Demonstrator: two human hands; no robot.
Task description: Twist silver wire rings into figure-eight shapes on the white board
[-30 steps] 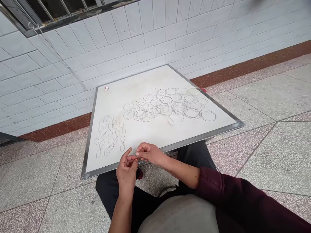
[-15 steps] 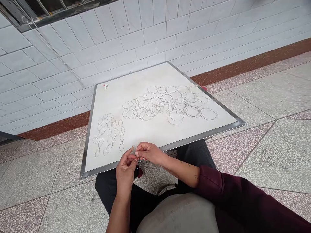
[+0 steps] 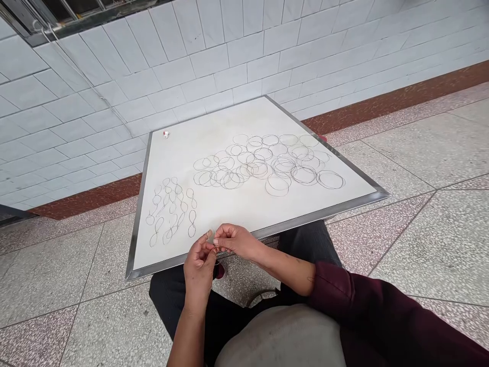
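Observation:
My left hand [image 3: 199, 261] and my right hand [image 3: 234, 239] meet at the near edge of the table, fingertips almost together. Both are closed in a pinch on a thin wire loop [image 3: 209, 234], whose upper curve shows above the fingers; the rest is mostly hidden by them. Left of my hands lie several wire pieces twisted into figure eights [image 3: 192, 224]. Farther right, many round wire rings [image 3: 277, 184] are spread flat, many overlapping.
The white table [image 3: 229, 214] has a metal rim [image 3: 324, 210] and stands by a white tiled wall [image 3: 183, 71]. A small red and white object [image 3: 166, 134] sits at its far left corner. My legs [image 3: 305, 244] are under the near edge.
Both hands keep their pinch on the wire loop, with only a very slight shift of the fingers. The view has moved a little; the rings and figure eights lie as before.

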